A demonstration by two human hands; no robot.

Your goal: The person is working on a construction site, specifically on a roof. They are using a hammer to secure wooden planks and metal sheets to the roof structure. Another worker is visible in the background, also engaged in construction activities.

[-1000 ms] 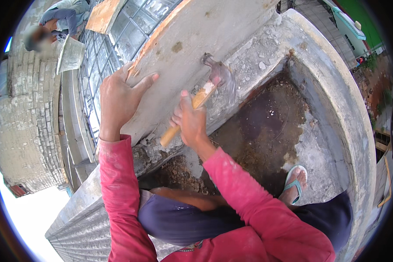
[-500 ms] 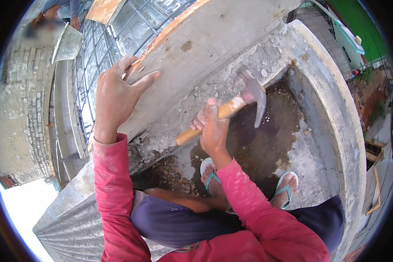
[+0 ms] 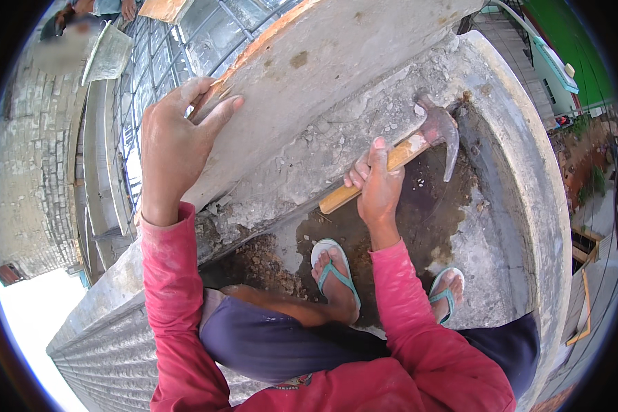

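My right hand (image 3: 379, 189) is wrapped round the wooden handle of a claw hammer (image 3: 406, 152), thumb laid along it. The hammer's metal head points up and right, over the rubble beside the board's foot. At the upper left, my left hand (image 3: 175, 141) holds the top edge of a grey, cement-smeared wooden board (image 3: 309, 93). Its thumb lies toward the near face, while the other fingers bend over the splintered orange edge and are partly hidden. The board leans at a slant along a strip of broken concrete (image 3: 364, 123).
A curved concrete wall (image 3: 539, 185) bounds the right side. Wet, debris-strewn floor (image 3: 419, 213) lies below, with my sandalled feet (image 3: 336, 278) on it. Beyond the board is a grid of steel bars (image 3: 216, 34). Another person's hand (image 3: 128, 9) shows at the top left.
My right hand has carried the hammer up and to the right, closer to the rubble at the far corner. My left hand stays on the board's edge, shifted slightly left in view.
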